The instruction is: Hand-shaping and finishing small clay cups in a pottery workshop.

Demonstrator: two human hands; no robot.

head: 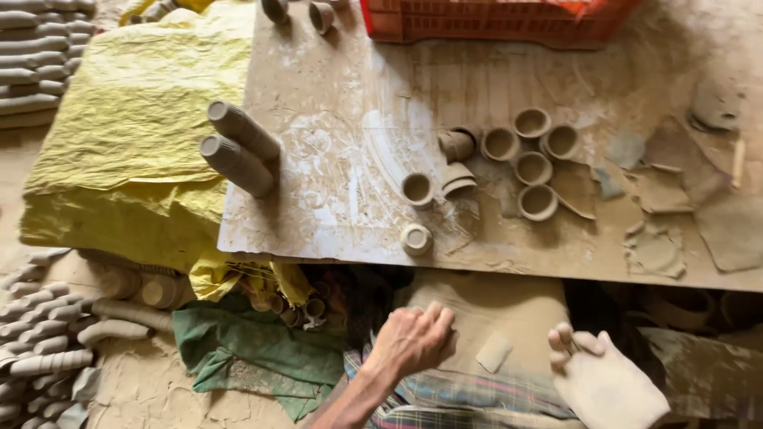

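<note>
While both hands rest low in the view, below the near edge of the worktop (334, 159), the small flat clay slab (493, 351) lies between them on the clay-coated lap cloth (485, 306). The left hand (415, 340) sits to the slab's left, knuckles up and fingers curled under in a loose clench; it appears to hold nothing, though the palm side is hidden. The right hand (592, 369), coated in pale clay, lies to the slab's right with fingers bent and no object visibly in its grip. Both hands are near the slab; neither touches it. The slab's long axis runs diagonally, its upper end tilted toward the right hand.

On the worktop, well apart from both hands, 5 open clay cups (531, 155) stand clustered upright (1 further cup beside them lies tipped). 2 single cups (416, 213) stand nearer the front edge, directly beyond the left hand. 2 stacked columns of cups (241, 148) lie on their sides at the worktop's left edge, over a yellow sheet (135, 119). An orange crate (485, 20) stands at the far edge.
</note>
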